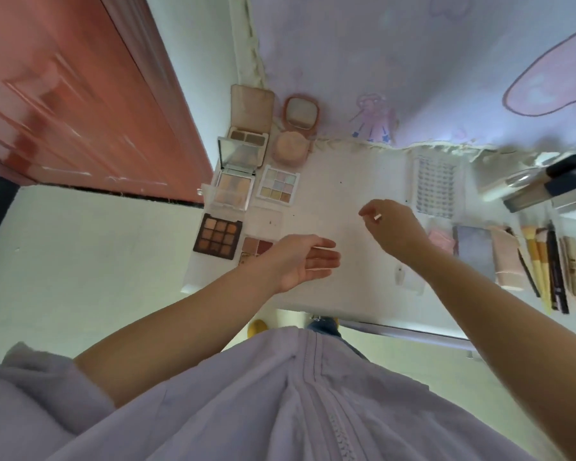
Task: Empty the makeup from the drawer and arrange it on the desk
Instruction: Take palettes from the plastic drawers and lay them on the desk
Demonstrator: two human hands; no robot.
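Head view, palettes [233, 207] beside left hand [305, 261]

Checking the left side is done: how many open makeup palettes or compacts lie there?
6, one possibly hidden: brow palette, round compact, mirrored palette, pastel palette, dark palette, and a blush palette beside the left hand.

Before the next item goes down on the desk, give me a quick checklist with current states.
1. Left hand free: ok, fingers straight, holding nothing.
2. Right hand free: not ok, it pinches a small white piece.
3. Bare spot on the desk: ok, the middle between the hands is open.
4. Palettes at the left sorted: ok, dark palette and pastel palette lie flat, apart.
5. Brushes at the right lined up: ok.
6. Drawer emptied: cannot tell, its inside is not visible.
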